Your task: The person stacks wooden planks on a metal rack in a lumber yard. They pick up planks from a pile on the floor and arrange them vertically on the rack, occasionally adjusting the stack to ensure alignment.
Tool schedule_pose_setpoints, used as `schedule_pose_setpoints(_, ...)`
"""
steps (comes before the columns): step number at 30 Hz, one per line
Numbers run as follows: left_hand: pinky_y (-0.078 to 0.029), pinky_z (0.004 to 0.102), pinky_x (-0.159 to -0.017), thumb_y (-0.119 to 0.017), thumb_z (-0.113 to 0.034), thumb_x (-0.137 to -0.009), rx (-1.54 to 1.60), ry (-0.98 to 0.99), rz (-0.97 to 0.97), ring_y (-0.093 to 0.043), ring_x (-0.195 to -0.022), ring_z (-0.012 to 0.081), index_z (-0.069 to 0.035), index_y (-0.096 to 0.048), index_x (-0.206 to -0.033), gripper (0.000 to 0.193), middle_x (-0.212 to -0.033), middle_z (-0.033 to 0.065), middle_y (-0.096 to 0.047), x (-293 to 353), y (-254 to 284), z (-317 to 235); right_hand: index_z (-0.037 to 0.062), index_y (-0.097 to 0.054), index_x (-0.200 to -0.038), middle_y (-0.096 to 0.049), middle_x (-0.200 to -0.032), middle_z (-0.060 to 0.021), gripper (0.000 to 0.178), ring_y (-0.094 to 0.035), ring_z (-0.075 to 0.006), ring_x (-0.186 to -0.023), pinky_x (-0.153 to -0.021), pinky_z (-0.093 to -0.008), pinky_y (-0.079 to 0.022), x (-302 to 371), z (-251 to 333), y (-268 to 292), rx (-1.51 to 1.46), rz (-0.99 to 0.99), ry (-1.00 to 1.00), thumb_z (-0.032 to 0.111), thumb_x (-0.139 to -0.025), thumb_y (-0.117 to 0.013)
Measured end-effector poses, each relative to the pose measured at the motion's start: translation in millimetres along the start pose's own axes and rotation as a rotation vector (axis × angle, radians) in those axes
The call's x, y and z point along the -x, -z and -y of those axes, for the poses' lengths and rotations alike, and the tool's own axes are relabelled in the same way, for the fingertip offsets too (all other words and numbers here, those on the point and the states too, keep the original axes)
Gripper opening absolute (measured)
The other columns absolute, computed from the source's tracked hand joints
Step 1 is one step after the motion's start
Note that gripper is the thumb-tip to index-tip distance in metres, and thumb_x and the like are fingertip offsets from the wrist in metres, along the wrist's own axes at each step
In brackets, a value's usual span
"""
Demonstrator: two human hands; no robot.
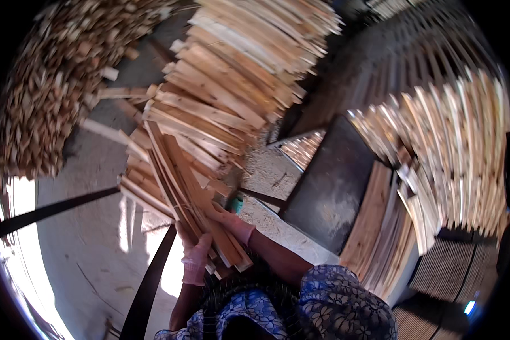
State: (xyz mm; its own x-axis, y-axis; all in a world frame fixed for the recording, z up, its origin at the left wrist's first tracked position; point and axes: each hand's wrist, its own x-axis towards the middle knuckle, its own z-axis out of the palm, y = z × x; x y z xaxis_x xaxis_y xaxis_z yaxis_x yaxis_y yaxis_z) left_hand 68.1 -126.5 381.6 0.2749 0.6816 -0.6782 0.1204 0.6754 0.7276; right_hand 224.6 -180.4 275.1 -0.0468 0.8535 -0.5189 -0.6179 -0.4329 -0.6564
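Note:
A bundle of several long wooden slats (180,175) slants away from my body, its near ends close to my waist. My left hand (196,256), in a pale pink glove, is wrapped round the left side of the bundle near its lower end. On the opposite side my right hand (232,224), gloved alike, grips the same slats a little farther up. The far part of the bundle overlaps a long row of stacked planks (209,116); whether it touches them I cannot tell.
A large heap of short wood offcuts (51,96) lies at the far left. To the right stand a dark metal plate (331,192), planks (368,215) beside it and a curved row of upright slats (453,153). Dark bars (56,212) cross the lower left.

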Motion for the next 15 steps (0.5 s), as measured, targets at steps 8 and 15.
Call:
schedule_pose_setpoints(8, -0.041, 0.0403, -0.112, -0.072, -0.006, -0.084, -0.109, -0.396, 0.452, -0.043, -0.137, 0.0285, -0.016, 0.001, -0.163, 0.108, -0.157, 0.0150, -0.032, 43.9, -66.7, -60.6, 0.0062, -0.020, -0.160, -0.042, -0.151, -0.0138, 0.090, -0.041, -0.0211, -0.138, -0.113, -0.0334, -0.038, 114.0, 136.7, -29.0, -0.055, -0.232, 0.467, 0.046, -0.095, -0.068)
schedule_pose_setpoints(15, -0.042, 0.0414, -0.111, -0.075, -0.019, -0.084, -0.274, -0.534, 1.028, -0.043, -0.137, 0.0299, -0.016, 0.006, -0.162, 0.113, -0.155, 0.0177, -0.033, 129.9, -173.9, -71.4, 0.0105, -0.020, -0.161, -0.049, -0.144, -0.0137, 0.090, -0.048, -0.0217, -0.131, -0.108, -0.0342, -0.041, 304.4, 172.5, -18.7, -0.120, -0.625, 0.797, 0.021, -0.087, -0.071)
